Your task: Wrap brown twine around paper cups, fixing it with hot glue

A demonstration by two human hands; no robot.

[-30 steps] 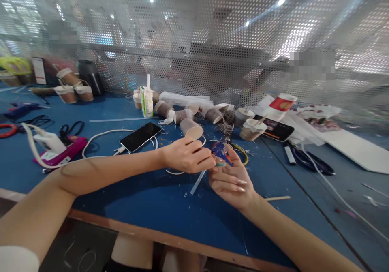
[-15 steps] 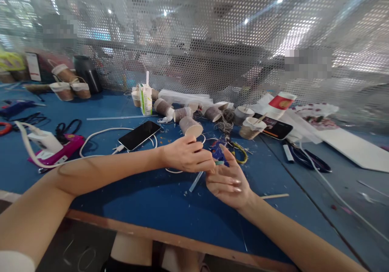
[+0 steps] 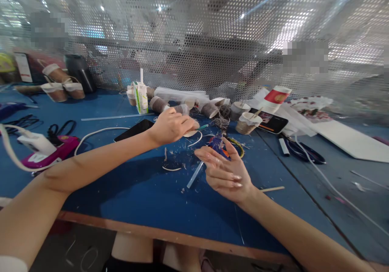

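Note:
My left hand point(image 3: 174, 126) is closed, its fingers pinching a small teal piece point(image 3: 203, 127) whose kind I cannot make out. It hovers in front of the twine-wrapped paper cups point(image 3: 182, 109), partly covering one. Lower right, my right hand point(image 3: 225, 170) is open, palm turned up and fingers apart, with nothing seen in it. Just behind its fingers lie a blue tool with an orange part point(image 3: 217, 143), mostly hidden, and a yellow loop-shaped handle point(image 3: 238, 146). A translucent stick point(image 3: 195, 175) rests on the blue table point(image 3: 127, 199) between the hands.
A black phone point(image 3: 133, 130) lies partly under my left forearm. A purple power strip point(image 3: 50, 154) with a white charger stands left. Behind are a drink carton point(image 3: 141, 97) and a perforated metal screen point(image 3: 170, 53). A covered cup point(image 3: 248, 123) and white board point(image 3: 355, 140) are right.
My left hand has moved up and left, away from my right hand, carrying the teal piece. My right hand stays nearly in place, its fingers a little more extended. The view has shifted slightly.

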